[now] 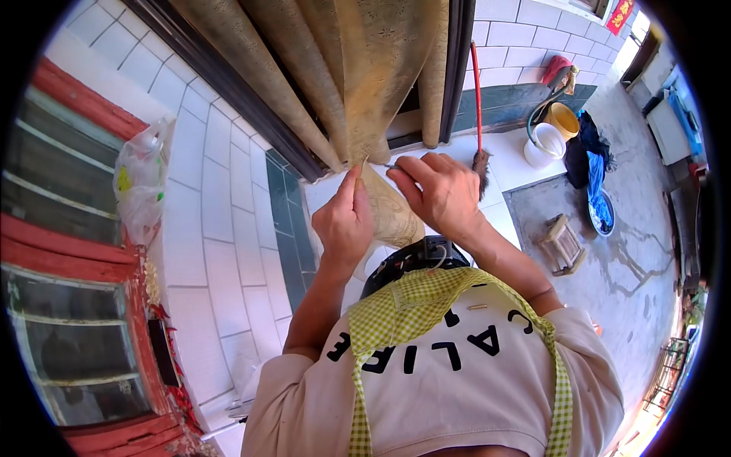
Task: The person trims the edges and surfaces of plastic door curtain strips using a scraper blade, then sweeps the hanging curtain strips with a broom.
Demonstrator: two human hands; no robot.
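A tan patterned curtain (pixel 384 68) hangs in the doorway ahead, and its lower end drapes down between my hands. My left hand (pixel 346 221) is closed, thumb and fingers pinching the curtain's edge. Close by on the right, my right hand (pixel 442 190) is closed too. Its fingertips pinch a small thin dark thing (pixel 391 166) pointing toward the left fingertips. What kind of thing it is, I cannot make out. A green checked apron (pixel 400 308) covers part of my pale shirt below.
A red-handled broom (pixel 477 99) leans by the door frame. Farther right are a white bucket (pixel 543 148), a yellow bucket (pixel 563 118), a basin (pixel 601 213) and a low wooden stool (pixel 562 245). A plastic bag (pixel 141 183) hangs at the red window (pixel 72 236).
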